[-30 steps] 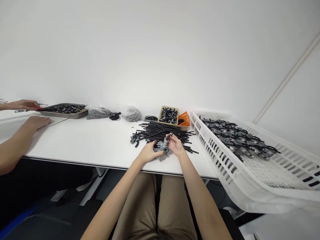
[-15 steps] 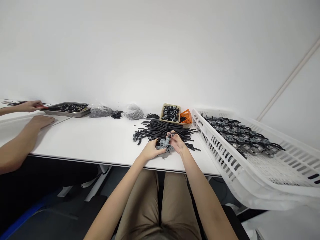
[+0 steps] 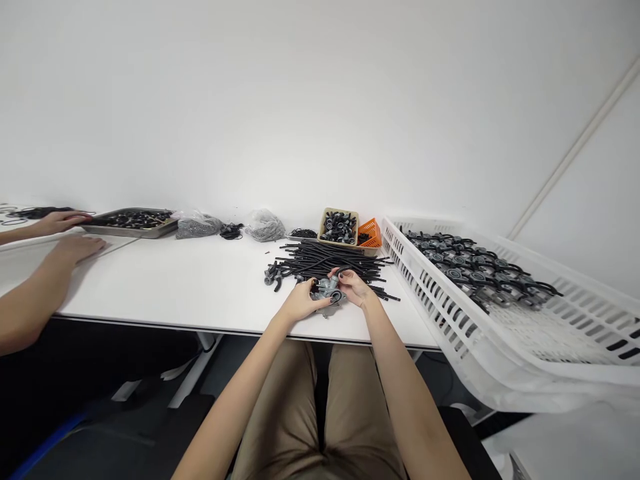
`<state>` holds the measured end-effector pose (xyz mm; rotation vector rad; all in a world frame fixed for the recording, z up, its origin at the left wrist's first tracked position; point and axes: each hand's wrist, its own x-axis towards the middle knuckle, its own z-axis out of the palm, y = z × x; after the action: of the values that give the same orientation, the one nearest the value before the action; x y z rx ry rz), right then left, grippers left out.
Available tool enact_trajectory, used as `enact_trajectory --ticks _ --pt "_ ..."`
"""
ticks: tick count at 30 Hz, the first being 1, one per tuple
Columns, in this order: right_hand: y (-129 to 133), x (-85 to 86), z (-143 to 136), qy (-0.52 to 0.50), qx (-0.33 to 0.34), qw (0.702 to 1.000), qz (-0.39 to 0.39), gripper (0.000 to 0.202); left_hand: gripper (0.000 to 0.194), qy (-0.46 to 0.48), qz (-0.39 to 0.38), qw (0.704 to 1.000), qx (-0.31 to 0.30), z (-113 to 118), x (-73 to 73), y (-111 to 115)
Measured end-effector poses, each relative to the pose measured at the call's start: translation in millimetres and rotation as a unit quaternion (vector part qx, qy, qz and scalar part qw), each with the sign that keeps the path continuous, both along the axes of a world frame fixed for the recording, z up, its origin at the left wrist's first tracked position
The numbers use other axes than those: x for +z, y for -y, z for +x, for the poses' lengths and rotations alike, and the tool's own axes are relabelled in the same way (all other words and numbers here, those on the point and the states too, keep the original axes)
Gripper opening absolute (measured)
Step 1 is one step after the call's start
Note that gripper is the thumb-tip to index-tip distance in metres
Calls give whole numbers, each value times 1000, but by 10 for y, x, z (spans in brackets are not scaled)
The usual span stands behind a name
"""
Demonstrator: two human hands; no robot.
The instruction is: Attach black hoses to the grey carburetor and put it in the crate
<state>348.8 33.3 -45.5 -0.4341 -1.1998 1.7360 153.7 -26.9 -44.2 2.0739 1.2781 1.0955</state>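
Note:
Close to the table's front edge, my left hand [image 3: 301, 301] grips a grey metal carburetor [image 3: 329, 287] from its left side, thumb across the front. On the other side my right hand [image 3: 353, 287] is closed around a short black rubber hose [image 3: 343, 270] at the carburetor's upper right. Whether the hose sits on a fitting is hidden by the fingers. Just behind both hands lies a pile of long black tubes [image 3: 330, 257]. A few loose grey and black parts [image 3: 271, 273] rest at the pile's left end.
To the right, a white plastic crate [image 3: 425, 287] holds rows of carburetors with hoses [image 3: 475, 263]. Along the wall stand a beige basket [image 3: 320, 233] of parts, an orange basket [image 3: 376, 231], plastic bags [image 3: 264, 225] and a metal tray [image 3: 160, 232]. At left, a co-worker's hands [image 3: 75, 248] rest near the tray.
My right fingers have shifted slightly around the black hose, which now curves over the carburetor's top. My left hand keeps its hold. The co-worker's upper hand has moved slightly.

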Motion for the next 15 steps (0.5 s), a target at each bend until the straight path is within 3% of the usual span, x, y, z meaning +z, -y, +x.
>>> enact_trajectory --ticks 15 --pt "-34 -34 -31 -23 -32 999 4 23 40 -6 -2 1000 -6 9 39 24"
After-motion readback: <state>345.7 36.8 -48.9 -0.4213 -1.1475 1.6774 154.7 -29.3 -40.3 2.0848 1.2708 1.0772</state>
